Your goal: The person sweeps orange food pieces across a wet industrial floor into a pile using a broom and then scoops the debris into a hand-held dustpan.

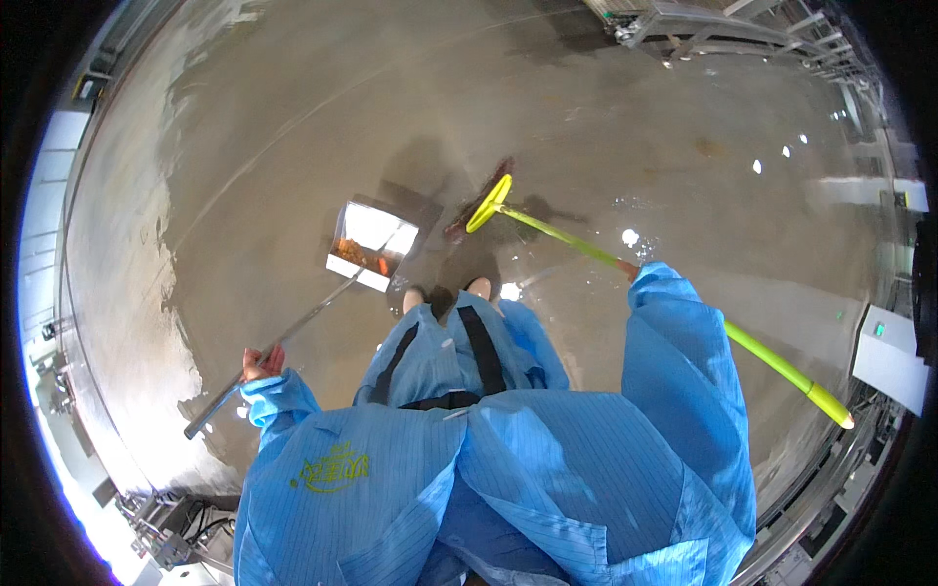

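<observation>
My left hand [262, 364] is closed round the grey metal pole of a long-handled dustpan [379, 229]. The pan is shiny and lies on the wet floor ahead of my feet, slightly to the left, with orange and brown scraps [363, 257] inside. In my right hand [628, 272] is the yellow-green handle of a broom [491, 202]. Its dark bristles touch the floor just right of the dustpan, apart from it. The handle's far end passes behind my right sleeve and comes out at the right.
The grey-brown floor [586, 127] is wet, with glare spots. Metal frame equipment [703, 29] stands at the far right. Machinery with cables [186, 523] is at the lower left, and metal rails [831, 498] run along the right. My shoes [479, 286] are close behind the broom head.
</observation>
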The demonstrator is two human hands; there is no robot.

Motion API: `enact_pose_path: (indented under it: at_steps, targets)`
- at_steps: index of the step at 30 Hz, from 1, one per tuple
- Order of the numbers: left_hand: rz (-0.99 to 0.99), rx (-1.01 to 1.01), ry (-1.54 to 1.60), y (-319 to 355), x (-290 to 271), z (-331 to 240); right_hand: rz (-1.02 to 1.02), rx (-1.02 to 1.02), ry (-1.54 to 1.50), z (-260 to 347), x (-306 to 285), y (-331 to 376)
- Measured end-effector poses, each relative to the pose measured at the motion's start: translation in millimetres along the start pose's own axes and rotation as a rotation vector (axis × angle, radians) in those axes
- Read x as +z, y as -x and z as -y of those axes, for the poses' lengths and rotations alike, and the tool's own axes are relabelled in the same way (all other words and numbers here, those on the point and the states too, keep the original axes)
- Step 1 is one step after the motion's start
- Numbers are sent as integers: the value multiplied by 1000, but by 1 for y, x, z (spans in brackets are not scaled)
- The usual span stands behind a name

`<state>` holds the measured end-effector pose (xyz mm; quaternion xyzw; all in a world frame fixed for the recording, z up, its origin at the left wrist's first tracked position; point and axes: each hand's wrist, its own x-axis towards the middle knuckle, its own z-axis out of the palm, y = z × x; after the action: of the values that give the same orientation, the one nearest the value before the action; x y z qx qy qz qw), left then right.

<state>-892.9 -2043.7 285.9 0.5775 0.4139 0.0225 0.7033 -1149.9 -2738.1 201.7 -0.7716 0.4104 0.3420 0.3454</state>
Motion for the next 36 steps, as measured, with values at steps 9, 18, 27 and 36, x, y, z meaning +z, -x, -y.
enact_pose_path:
  at_steps: [9, 18, 27, 36]
  targets:
    - [307, -10, -135, -92, -36, 17, -399, -276, -208, -104, 151, 80]
    - [612, -49, -392, -159, -42, 53, -166, 385, -325, -60, 370, 252]
    - [821, 131, -698, -157, 3, 78, -188, 475, -255, 54, 444, 264]
    - [1051, 697, -942, -104, 48, 128, 62, 328, -512, 153, 516, 220]
